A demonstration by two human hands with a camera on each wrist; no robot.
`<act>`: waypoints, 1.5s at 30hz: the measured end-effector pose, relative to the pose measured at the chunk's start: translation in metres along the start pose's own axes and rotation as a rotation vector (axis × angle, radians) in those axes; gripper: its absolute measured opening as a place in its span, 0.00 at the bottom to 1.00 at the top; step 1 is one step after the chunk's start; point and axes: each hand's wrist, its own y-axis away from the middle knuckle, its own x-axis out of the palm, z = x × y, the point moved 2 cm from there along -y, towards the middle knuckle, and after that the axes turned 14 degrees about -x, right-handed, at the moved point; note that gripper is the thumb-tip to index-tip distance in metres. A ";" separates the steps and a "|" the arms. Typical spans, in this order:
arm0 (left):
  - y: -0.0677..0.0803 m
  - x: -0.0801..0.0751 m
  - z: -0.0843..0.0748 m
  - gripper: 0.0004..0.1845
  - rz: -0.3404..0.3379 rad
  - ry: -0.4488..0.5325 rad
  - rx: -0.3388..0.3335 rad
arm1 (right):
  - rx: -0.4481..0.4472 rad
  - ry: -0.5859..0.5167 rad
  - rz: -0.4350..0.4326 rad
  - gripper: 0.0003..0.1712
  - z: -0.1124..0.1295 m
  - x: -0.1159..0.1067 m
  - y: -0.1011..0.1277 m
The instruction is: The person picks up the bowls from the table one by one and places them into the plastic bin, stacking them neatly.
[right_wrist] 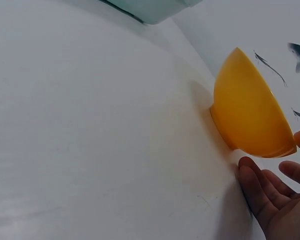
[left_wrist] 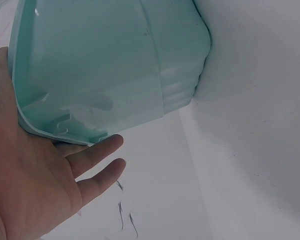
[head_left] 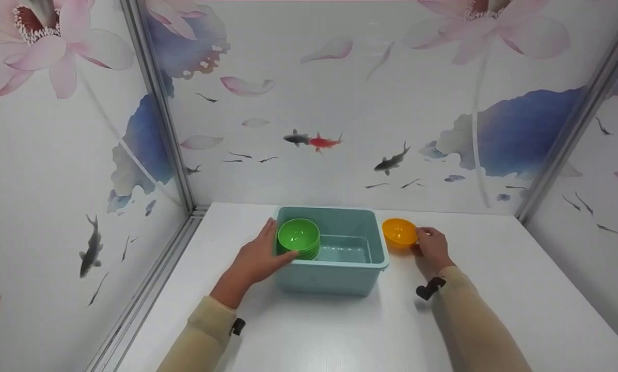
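A light teal plastic basin stands on the white table. My left hand rests at its left front corner, thumb on the front rim. In the left wrist view two fingers of the left hand stretch out beyond the rim. Green bowls, stacked, sit inside the basin at its left end. Beside the basin on the right is an orange bowl, mouth upward. My right hand holds its right rim at the fingertips. In the right wrist view the lower fingers are spread beneath that rim.
White panels printed with lotus flowers and fish enclose the table on the left, back and right. Metal frame strips run along the panel corners. The table extends in front of the basin and to the right of the orange bowl.
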 end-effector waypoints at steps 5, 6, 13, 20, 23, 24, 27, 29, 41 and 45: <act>-0.001 -0.001 -0.001 0.62 -0.005 0.007 0.007 | -0.005 0.015 -0.011 0.37 -0.001 0.002 -0.004; -0.001 -0.001 -0.001 0.62 -0.006 0.006 0.007 | -0.007 0.018 -0.012 0.37 -0.002 0.002 -0.004; 0.000 -0.001 0.000 0.62 -0.014 -0.008 0.019 | -0.087 0.035 -0.076 0.32 -0.002 0.002 -0.002; 0.001 0.000 -0.001 0.63 -0.009 -0.015 0.010 | -0.089 -0.003 -0.080 0.29 -0.003 0.001 0.007; 0.001 0.000 0.000 0.63 -0.010 -0.016 0.008 | -0.100 -0.013 -0.063 0.27 0.000 0.000 0.012; 0.002 0.000 0.000 0.63 -0.011 -0.016 0.008 | -0.119 -0.001 -0.057 0.27 0.002 -0.001 0.013; 0.002 0.000 0.000 0.63 -0.010 -0.013 0.005 | -0.184 0.065 -0.053 0.26 0.011 -0.002 0.015; 0.002 -0.001 0.000 0.63 -0.009 -0.010 0.001 | -0.233 0.120 -0.055 0.27 0.018 -0.003 0.015; 0.000 0.001 0.003 0.63 0.001 -0.007 0.006 | -0.341 0.110 -0.088 0.26 0.071 -0.005 0.022; 0.001 0.001 0.003 0.65 0.001 -0.011 0.010 | -0.341 0.089 -0.079 0.25 0.090 -0.006 0.026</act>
